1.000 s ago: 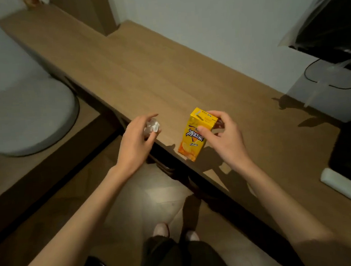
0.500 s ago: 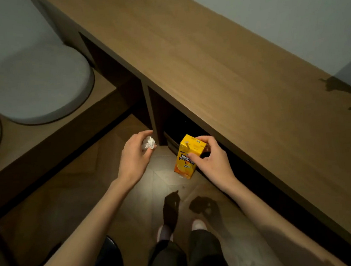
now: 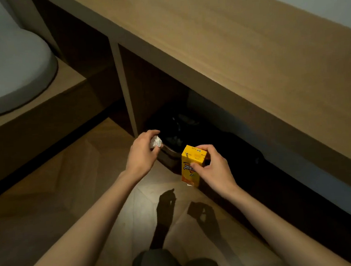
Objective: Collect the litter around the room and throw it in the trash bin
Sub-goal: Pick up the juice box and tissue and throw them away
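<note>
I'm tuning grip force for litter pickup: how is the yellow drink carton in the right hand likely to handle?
The yellow drink carton is probably light: the right hand holds it by fingertips and thumb alone. Its flat faces look stiff, so it should not flop, though a hard squeeze might crush it. Boxy, it would tip or slide, not roll.

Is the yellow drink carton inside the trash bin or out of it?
Out. The right hand grips the carton in the air near the bin rim.
</note>
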`<state>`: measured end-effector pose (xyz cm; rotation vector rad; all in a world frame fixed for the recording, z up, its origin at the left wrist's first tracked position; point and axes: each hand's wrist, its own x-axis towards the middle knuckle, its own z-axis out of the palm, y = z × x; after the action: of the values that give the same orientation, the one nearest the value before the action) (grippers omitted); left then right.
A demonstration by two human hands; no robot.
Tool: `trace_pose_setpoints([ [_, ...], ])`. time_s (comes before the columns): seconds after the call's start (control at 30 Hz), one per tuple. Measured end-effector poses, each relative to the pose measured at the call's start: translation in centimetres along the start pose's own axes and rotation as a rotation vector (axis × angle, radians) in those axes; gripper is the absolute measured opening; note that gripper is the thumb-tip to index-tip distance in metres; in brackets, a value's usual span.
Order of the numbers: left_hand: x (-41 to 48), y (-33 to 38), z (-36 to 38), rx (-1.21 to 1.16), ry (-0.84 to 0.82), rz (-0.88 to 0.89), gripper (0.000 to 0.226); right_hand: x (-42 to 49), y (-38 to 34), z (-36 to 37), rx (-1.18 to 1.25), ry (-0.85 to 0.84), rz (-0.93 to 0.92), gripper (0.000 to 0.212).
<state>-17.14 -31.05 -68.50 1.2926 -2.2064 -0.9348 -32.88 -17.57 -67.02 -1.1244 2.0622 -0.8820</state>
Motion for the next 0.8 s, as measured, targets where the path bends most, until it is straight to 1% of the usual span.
trace_pose_setpoints([
  [0.17,4.9,-4.5,8.1,0.022,-0.003,0.111,0.044,4.0,6.8,1.7,-0.011,0.144,-0.048,0.047],
  [0.27,7.8,-7.0,12.7,0.073,-0.023,0.161,0.04,5.9,10.1,1.8,-0.019,0.221,-0.068,0.044],
  [0.37,10.1,-9.0,16.6,0.174,-0.048,0.142,0.036,7.6,13.3,1.5,0.013,0.35,-0.072,0.044],
  [0.43,10.8,-10.2,18.9,0.223,-0.038,0.12,0.044,8.3,15.3,1.3,0.031,0.416,-0.066,0.046],
  [0.5,10.9,-11.3,20.7,0.215,-0.017,0.109,0.053,8.8,17.1,1.0,0.021,0.489,-0.095,0.046],
  [0.53,10.7,-11.9,21.4,0.212,-0.007,0.112,0.054,9.0,18.0,0.9,0.011,0.527,-0.101,0.045],
  [0.6,10.0,-13.0,22.6,0.233,-0.013,0.127,0.048,9.6,19.9,0.8,-0.016,0.594,-0.089,0.047],
  [0.67,9.0,-13.6,23.4,0.3,-0.059,0.147,0.042,10.2,21.6,0.8,-0.039,0.605,-0.036,0.048],
  [0.73,7.8,-13.9,24.0,0.388,-0.112,0.186,0.04,10.6,22.9,1.2,-0.065,0.57,0.03,0.047],
  [0.8,6.9,-14.2,24.2,0.449,-0.132,0.23,0.042,10.9,24.2,1.6,-0.092,0.513,0.096,0.047],
])
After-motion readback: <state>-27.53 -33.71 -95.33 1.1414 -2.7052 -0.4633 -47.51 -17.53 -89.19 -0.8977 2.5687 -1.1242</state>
